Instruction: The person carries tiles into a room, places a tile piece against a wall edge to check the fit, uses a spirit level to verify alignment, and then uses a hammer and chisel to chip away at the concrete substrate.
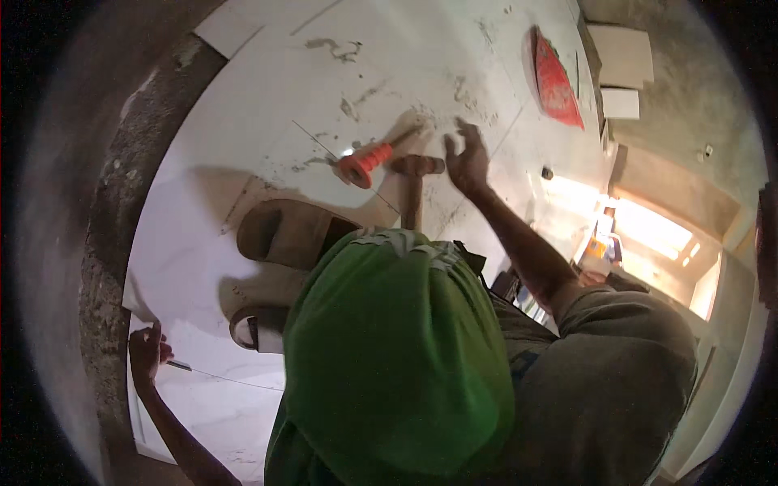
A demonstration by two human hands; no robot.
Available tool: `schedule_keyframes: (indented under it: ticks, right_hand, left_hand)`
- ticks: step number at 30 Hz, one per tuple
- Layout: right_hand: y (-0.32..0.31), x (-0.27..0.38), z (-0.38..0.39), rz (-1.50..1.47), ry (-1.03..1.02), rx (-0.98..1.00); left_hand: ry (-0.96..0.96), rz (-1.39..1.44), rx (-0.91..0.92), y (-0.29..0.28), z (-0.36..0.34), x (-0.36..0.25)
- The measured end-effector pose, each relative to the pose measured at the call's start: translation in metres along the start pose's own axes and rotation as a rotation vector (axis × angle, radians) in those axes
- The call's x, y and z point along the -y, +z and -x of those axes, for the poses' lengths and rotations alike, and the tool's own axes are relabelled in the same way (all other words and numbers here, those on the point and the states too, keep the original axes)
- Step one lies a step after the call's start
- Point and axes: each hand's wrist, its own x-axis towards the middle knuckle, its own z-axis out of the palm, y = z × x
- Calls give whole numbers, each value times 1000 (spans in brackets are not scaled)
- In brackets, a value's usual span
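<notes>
My right hand (468, 162) hovers above the pale tiled floor, thumb and fingers apart, holding nothing. Just left of it lies a hammer (418, 166) with a wooden handle, partly hidden by green cloth (397, 356). Beside the hammer is a chisel with an orange hand guard (365, 166), its tip toward the far side. Far to the left, my left hand (147, 355) is near the floor's edge with its fingers curled in. A short dark strip (179, 366) shows by those fingers; whether they grip it or something else is unclear.
Two slide sandals (296, 232) are left of the green cloth. A red bag (556, 85) lies at the far right. A rough, unfinished strip (109, 243) borders the tiles (203, 146) on the left. Dirt smudges mark the tiles. Bright light enters at the right.
</notes>
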Motion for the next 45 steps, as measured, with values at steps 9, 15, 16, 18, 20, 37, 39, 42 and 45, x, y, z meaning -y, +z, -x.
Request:
schedule_keyframes:
  ticks: [9,15,16,18,20,37,39,42,45]
  right_hand:
    - [-13,-65,142,53,-32,838]
    - [19,-6,104,-252,347,872]
    - [28,2,90,-235,276,879]
    - [24,0,72,-166,230,832]
    - [34,3,54,-183,191,812]
    - [63,-1,-67,-197,84,747]
    - [62,2,-70,-191,62,765]
    - [55,4,-73,-155,46,788]
    - [43,8,-73,-126,50,800]
  left_hand:
    - [152,-10,-380,-28,9,-39]
    - [717,-551,-78,79,23,-214]
    - [981,-614,-32,103,26,-234]
    - [1358,-505,44,187,2,-305]
    - [1613,-418,-34,276,-4,-353]
    - [924,-500,-3,239,30,-331]
    - [816,-578,-22,166,64,-315]
    - [615,-666,-56,85,103,-274]
    - [415,-638,-179,25,145,-217]
